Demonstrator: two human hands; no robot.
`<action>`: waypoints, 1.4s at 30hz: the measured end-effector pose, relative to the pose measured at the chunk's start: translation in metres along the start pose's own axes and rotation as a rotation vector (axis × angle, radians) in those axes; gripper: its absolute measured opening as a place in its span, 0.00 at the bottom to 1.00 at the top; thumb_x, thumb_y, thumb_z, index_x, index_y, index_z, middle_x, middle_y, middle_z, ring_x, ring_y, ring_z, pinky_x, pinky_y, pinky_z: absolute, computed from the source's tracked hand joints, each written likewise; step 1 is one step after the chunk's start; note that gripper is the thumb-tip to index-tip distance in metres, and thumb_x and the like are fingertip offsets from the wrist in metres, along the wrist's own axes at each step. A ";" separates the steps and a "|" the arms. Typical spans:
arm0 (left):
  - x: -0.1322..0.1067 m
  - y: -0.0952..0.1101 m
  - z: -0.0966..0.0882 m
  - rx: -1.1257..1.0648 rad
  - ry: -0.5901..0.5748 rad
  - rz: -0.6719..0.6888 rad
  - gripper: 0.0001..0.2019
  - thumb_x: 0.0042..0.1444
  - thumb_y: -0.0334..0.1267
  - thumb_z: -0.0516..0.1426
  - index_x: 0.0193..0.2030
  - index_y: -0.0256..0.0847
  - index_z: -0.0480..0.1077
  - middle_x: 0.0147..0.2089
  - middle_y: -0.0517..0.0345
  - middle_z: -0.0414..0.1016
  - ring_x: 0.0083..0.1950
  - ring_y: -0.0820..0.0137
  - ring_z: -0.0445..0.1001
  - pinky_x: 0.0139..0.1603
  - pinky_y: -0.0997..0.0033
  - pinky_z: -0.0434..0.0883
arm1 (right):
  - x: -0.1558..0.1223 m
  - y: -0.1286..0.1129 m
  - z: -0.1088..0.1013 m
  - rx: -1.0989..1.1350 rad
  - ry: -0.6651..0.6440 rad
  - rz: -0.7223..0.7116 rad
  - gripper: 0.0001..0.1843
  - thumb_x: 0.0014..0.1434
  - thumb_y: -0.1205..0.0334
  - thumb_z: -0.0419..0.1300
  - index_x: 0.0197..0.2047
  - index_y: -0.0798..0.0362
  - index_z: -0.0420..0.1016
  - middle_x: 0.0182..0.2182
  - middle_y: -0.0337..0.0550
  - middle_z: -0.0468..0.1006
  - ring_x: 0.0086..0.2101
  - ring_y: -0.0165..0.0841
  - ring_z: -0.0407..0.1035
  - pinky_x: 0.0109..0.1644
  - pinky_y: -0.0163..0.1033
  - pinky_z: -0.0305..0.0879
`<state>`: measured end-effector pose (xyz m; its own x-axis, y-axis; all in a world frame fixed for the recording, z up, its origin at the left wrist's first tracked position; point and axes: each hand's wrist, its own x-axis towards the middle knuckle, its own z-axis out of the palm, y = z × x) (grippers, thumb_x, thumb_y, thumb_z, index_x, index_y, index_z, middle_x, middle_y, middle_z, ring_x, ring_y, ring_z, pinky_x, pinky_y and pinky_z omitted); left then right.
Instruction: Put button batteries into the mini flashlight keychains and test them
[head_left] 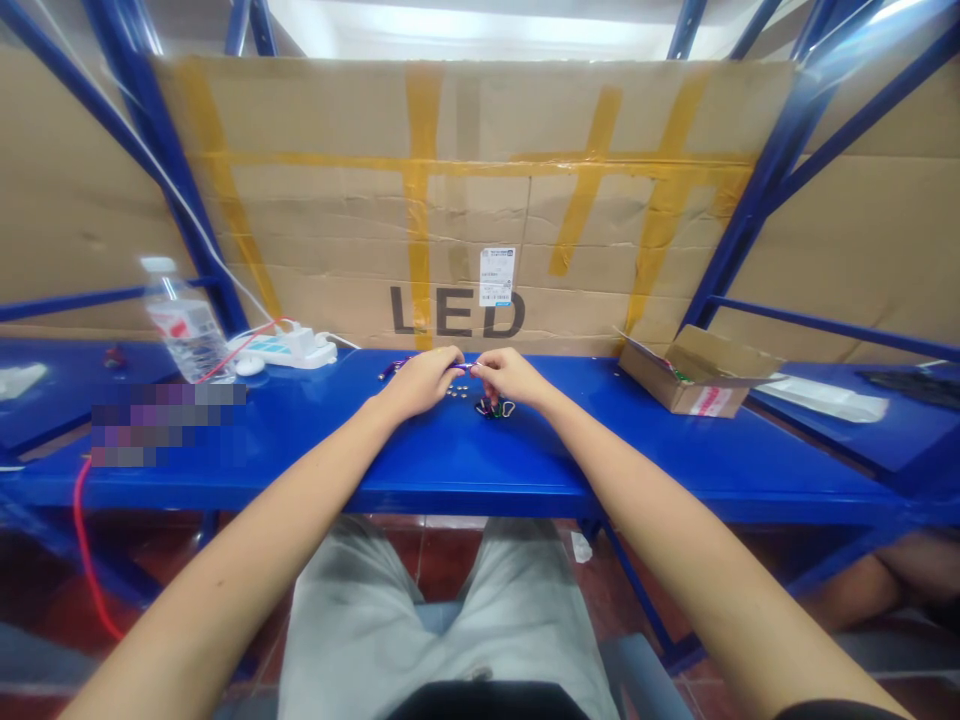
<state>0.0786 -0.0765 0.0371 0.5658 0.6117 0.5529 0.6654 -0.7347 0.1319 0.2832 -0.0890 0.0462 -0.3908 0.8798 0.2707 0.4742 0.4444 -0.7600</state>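
Observation:
Above the middle of the blue table (480,465), my left hand (426,382) and my right hand (511,376) meet with their fingertips nearly together. A small, thin purple piece (460,367) with a pale end spans the gap between them. My left fingers pinch its purple side, and my right fingers close at the pale end. It is too small to name exactly. Just under the hands lie several tiny gold-coloured pieces (458,391). A little pile of coloured carabiner clips (495,408) rests below my right hand. More purple pieces (394,367) lie behind my left hand, partly hidden by it.
An open cardboard box (697,375) stands at the right. On the left are a water bottle (184,320), a white power strip (292,345) and a red cable (86,540). A large carton (330,220) closes off the back, between blue frame posts. Another person's limb (870,590) shows at lower right.

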 end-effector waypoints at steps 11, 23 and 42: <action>0.002 -0.003 0.009 -0.186 -0.029 -0.159 0.14 0.70 0.42 0.46 0.38 0.42 0.69 0.35 0.54 0.78 0.39 0.64 0.76 0.43 0.65 0.69 | 0.001 0.002 -0.002 -0.344 0.103 -0.129 0.14 0.65 0.64 0.57 0.27 0.54 0.73 0.20 0.37 0.72 0.28 0.31 0.66 0.37 0.34 0.58; 0.001 -0.035 0.015 -0.194 -0.059 -0.214 0.09 0.64 0.35 0.52 0.46 0.44 0.73 0.42 0.56 0.79 0.44 0.65 0.75 0.50 0.65 0.69 | -0.001 0.002 -0.005 -0.347 0.097 -0.054 0.15 0.66 0.63 0.56 0.28 0.54 0.72 0.20 0.38 0.72 0.24 0.29 0.64 0.35 0.34 0.58; 0.044 -0.039 0.024 0.461 -0.356 0.271 0.13 0.59 0.25 0.53 0.37 0.40 0.80 0.39 0.49 0.79 0.43 0.60 0.68 0.40 0.63 0.59 | 0.001 0.004 -0.007 -0.423 0.074 -0.087 0.13 0.66 0.67 0.57 0.29 0.57 0.75 0.22 0.39 0.74 0.26 0.28 0.66 0.34 0.33 0.55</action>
<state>0.0897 -0.0135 0.0365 0.8176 0.5402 0.1994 0.5723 -0.7240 -0.3851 0.2904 -0.0855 0.0475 -0.3934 0.8387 0.3767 0.7292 0.5341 -0.4277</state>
